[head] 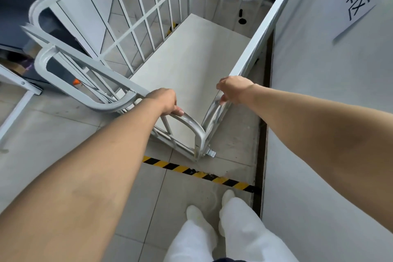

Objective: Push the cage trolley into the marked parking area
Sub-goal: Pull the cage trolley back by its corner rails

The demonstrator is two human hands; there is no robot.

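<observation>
A white metal cage trolley (191, 64) with barred sides and a pale flat deck stands ahead of me, close beside the wall on the right. My left hand (165, 101) grips the top rail of its near side. My right hand (232, 89) holds the top rail of its right side, by the near corner. A yellow-and-black striped floor tape (200, 173) runs across the tiles just in front of my feet, with the trolley's near corner and its caster (210, 152) beyond it. Another piece of striped tape (172, 27) shows through the bars farther off.
A grey wall (329, 112) on the right carries a paper sign (356, 0) with characters. Folded white cage panels (70, 74) lean at the left. A dark cabinet (17, 6) stands at the far left. Small objects (241, 17) lie on the floor beyond the trolley.
</observation>
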